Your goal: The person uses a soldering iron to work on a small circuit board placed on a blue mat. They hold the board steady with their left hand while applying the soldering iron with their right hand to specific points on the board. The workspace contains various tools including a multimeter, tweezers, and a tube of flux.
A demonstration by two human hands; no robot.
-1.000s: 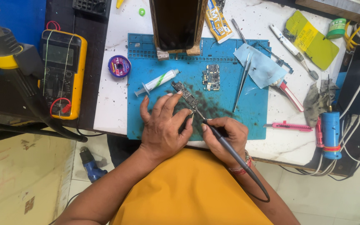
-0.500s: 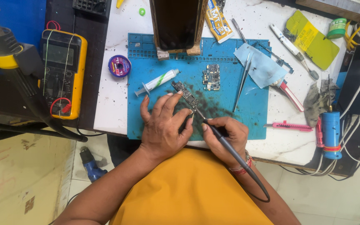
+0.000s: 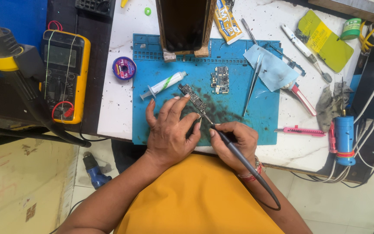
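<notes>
Two bare hands work over a blue work mat (image 3: 239,56) that lies on a speckled white bench (image 3: 113,95), seen from above. A person in a yellow shirt (image 3: 200,199) sits at the near edge. At the far edge of the mat, a dark phone frame (image 3: 182,24) stands propped. Left of the bench, a yellow meter (image 3: 66,73) rests on a dark surface.

On the mat, the left hand (image 3: 169,132) lies palm down with fingers spread, its fingertips pressing the near end of a long, narrow circuit board (image 3: 193,99). That board lies flat near the mat's middle, its long axis running diagonally from far-left to near-right.

Just right of it, the right hand (image 3: 235,145) is clenched around a black soldering iron (image 3: 230,145), held like a pen. The iron's long axis also runs diagonally: its tip points up and left onto the near end of the board, while its cord trails down and right past the wrist.

Smaller things sit around: a syringe (image 3: 163,85) beside the board's far end, tweezers (image 3: 253,84), a small square circuit board (image 3: 220,80), a purple spool (image 3: 124,67), and a pink cutter (image 3: 301,130).
</notes>
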